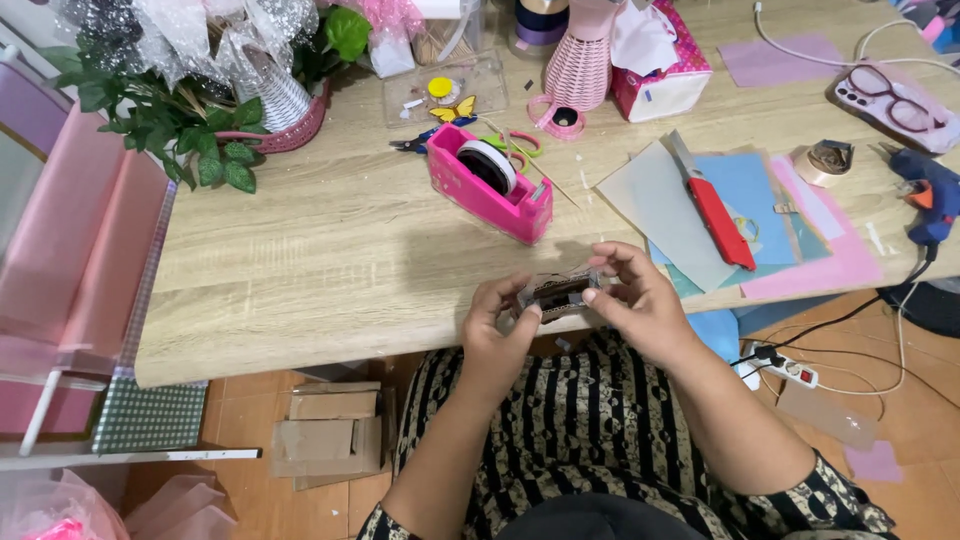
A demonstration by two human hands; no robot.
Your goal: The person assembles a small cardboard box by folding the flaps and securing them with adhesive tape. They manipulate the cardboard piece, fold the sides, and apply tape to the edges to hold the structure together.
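Both hands, left hand [497,325] and right hand [632,300], pinch a small clear wrapped piece [560,294] in their fingers; sealing it likely needs tape from the pink dispenser [490,180].

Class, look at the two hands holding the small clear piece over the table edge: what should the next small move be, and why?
Probably press the small clear plastic piece flat between the fingers. The left hand and right hand both pinch it just past the pale wooden table's edge, so it hangs unsupported. The pink tape dispenser sits just ahead, within easy reach if tape is wanted.
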